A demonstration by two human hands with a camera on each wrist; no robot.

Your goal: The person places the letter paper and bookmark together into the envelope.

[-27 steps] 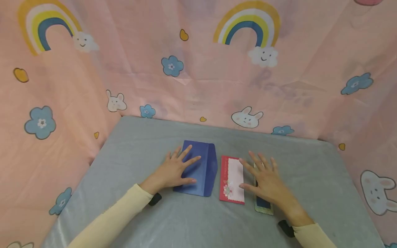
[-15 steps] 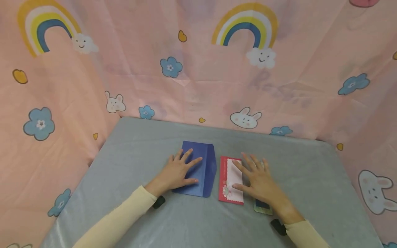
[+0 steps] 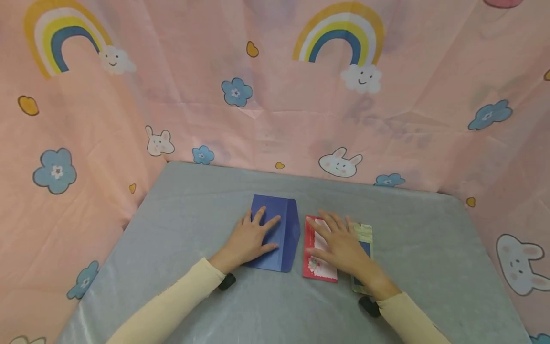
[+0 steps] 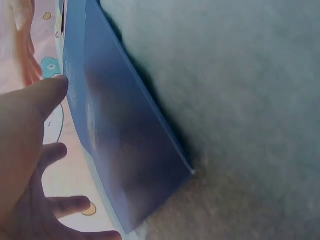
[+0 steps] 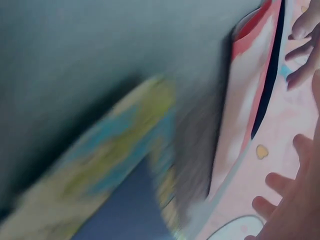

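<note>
A blue envelope [image 3: 277, 205] with its flap spread to the right lies on the grey table. My left hand [image 3: 242, 242] is over it, fingers spread; in the left wrist view those fingers appear raised above the envelope [image 4: 122, 135]. To the right lies a red card [image 3: 308, 267] with a white panel and printed flowers. Over this card is my right hand [image 3: 341, 246], fingers apart and gripping nothing. Partly hidden under the right hand and wrist is a narrow green-and-blue card [image 3: 365, 233], blurred in the right wrist view.
A grey cloth covers the table [image 3: 206, 200]. Pink printed fabric [image 3: 266, 124] hangs behind it and along both sides. Each wrist wears a dark camera, such as the right one [image 3: 369, 306].
My right hand has moved left, from over the green-and-blue card to over the red card. The left hand has shifted slightly right. The envelope and cards stay in place.
</note>
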